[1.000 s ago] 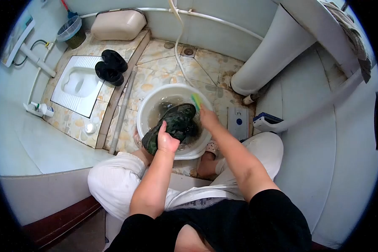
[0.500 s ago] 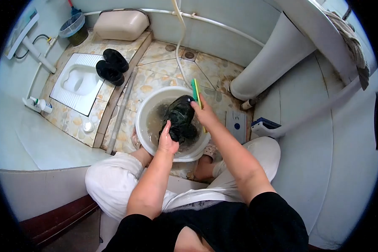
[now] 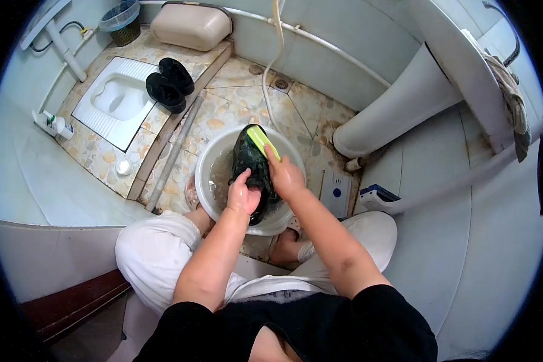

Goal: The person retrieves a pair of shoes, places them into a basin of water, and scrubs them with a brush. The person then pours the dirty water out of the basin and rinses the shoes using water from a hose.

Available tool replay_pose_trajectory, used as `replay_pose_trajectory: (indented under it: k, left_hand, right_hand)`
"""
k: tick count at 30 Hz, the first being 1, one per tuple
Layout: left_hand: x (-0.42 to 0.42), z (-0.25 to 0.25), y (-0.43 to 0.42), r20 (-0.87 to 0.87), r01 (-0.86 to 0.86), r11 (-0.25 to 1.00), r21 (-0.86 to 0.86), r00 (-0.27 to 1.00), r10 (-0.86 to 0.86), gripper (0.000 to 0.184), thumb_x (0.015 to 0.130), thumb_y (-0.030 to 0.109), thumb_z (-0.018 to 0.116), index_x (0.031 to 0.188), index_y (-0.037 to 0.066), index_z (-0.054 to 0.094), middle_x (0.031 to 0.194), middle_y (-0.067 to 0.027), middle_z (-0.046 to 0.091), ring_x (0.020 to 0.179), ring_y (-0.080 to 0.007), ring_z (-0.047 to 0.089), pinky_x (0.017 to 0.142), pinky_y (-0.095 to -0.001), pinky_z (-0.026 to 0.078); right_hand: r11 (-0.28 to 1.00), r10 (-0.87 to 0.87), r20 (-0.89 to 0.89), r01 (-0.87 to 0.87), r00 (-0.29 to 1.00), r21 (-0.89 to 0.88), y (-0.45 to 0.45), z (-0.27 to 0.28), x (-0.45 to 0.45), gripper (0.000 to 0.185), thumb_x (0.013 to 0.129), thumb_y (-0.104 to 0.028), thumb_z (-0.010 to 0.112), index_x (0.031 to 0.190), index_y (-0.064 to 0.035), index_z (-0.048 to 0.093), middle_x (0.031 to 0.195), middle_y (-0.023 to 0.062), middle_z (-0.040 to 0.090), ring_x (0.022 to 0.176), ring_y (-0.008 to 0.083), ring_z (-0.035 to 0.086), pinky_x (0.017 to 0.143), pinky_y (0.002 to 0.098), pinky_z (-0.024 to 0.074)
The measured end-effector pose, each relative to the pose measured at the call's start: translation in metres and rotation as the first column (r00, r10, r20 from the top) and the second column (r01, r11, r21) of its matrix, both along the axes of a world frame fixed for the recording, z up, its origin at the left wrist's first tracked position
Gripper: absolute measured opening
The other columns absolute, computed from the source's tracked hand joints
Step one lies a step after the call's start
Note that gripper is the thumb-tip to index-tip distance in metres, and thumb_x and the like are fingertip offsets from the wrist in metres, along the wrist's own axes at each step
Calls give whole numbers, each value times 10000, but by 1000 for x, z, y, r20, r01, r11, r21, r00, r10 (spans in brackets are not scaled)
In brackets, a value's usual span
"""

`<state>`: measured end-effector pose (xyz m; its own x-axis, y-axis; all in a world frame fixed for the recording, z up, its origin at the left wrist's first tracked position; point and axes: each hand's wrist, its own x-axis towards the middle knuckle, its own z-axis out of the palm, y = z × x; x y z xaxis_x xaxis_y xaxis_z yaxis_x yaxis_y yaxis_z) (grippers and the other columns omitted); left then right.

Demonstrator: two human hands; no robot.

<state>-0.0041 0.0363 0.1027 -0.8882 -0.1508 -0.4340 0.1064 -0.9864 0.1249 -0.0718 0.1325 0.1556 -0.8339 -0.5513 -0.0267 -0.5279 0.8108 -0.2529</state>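
Observation:
A wet black shoe (image 3: 247, 160) is held over the white basin (image 3: 202, 181), its toe end pointing away from me. My left hand (image 3: 244, 194) grips it from the near left side, with the thumb along its edge. In my right hand (image 3: 285, 176) is a scrubbing brush with a yellow-green back (image 3: 262, 142), laid against the upper right of the shoe. The bristles face down and are hidden. Cloudy water (image 3: 221, 175) shows in the basin, which stands on the floor between my feet.
Left, on a tiled step, are a squat toilet (image 3: 111, 102), a pair of black shoes (image 3: 170, 85) and a white bottle (image 3: 59, 125). A pale hose (image 3: 266, 84) runs down behind the basin. A sink pedestal (image 3: 392, 102) and a flat scale (image 3: 336, 193) stand right.
The brush has moved left and turned from edge-on to lying on the shoe. The shoe has swung more upright and stretched out. The view has shifted slightly.

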Motion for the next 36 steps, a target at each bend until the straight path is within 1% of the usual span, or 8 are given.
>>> replay_pose_trajectory:
  k: [5, 11, 21, 24, 26, 29, 33, 36]
  left_hand:
    - [0, 9, -2, -39, 52, 998, -43, 998, -54, 309, 787, 112, 456, 1082, 20, 446, 1047, -104, 514, 964, -260, 476, 891, -402, 332]
    - [5, -4, -12, -6, 4, 1000, 7, 1000, -4, 282, 777, 67, 475, 1046, -16, 465, 1020, -120, 523, 951, -247, 491, 870, -365, 364]
    - [15, 16, -7, 63, -7, 1000, -16, 998, 8, 304, 777, 85, 474, 1063, -15, 453, 1033, -133, 518, 942, -275, 491, 859, -388, 371]
    - [9, -11, -10, 17, 58, 992, 111, 998, -60, 312, 793, 127, 452, 1072, -13, 449, 1059, -138, 509, 958, -282, 487, 868, -397, 363]
    - [9, -13, -13, -7, 61, 990, 130, 998, -60, 321, 792, 139, 449, 1073, -16, 447, 1061, -139, 509, 962, -283, 485, 870, -398, 362]
    - [12, -9, -14, -24, 64, 985, 160, 998, -61, 336, 788, 175, 442, 1058, -25, 458, 1054, -145, 515, 962, -285, 489, 871, -399, 362]
    - [14, -14, -3, 20, 77, 970, 230, 996, -84, 283, 791, 187, 431, 972, -12, 519, 974, -143, 559, 905, -282, 529, 844, -394, 389]
    - [15, -18, 0, -73, 122, 952, 280, 992, -105, 280, 805, 171, 392, 952, -23, 530, 910, -154, 576, 832, -280, 557, 785, -384, 432]
  right_hand:
    - [989, -110, -18, 107, 994, -106, -21, 6, -17, 407, 833, -230, 397, 1232, -247, 320, 711, 208, 516, 605, 373, 527, 553, 446, 425]
    - [961, 100, 236, -32, 967, -276, 7, -3, 23, 404, 821, -176, 424, 1218, -227, 365, 716, 227, 516, 669, 385, 519, 608, 436, 413]
    - [896, -272, 289, 351, 918, -271, 19, -32, -57, 455, 836, -309, 374, 1252, -142, 296, 961, 248, 523, 865, 377, 513, 748, 436, 389]
    - [776, -290, 485, 499, 825, -386, 31, -62, -41, 535, 818, -392, 412, 1225, -58, 320, 999, 190, 531, 898, 328, 514, 739, 417, 381]
    - [656, -58, 900, 696, 433, -292, 34, -48, -18, 496, 825, -421, 418, 1180, -78, 372, 694, 26, 459, 602, 115, 432, 565, 296, 376]
    - [492, 24, 937, 812, 347, -314, 33, -76, -4, 541, 798, -471, 428, 1152, -63, 402, 1053, 90, 489, 986, 233, 458, 815, 321, 355]
    - [419, 344, 930, 864, 132, -278, 14, -52, 13, 598, 801, -531, 367, 1206, -92, 363, 1148, 91, 452, 1022, 211, 447, 865, 330, 346]
    - [446, 316, 942, 859, 111, -251, 13, -41, 15, 610, 803, -550, 330, 1219, -104, 354, 1184, 81, 428, 1044, 208, 438, 881, 330, 341]
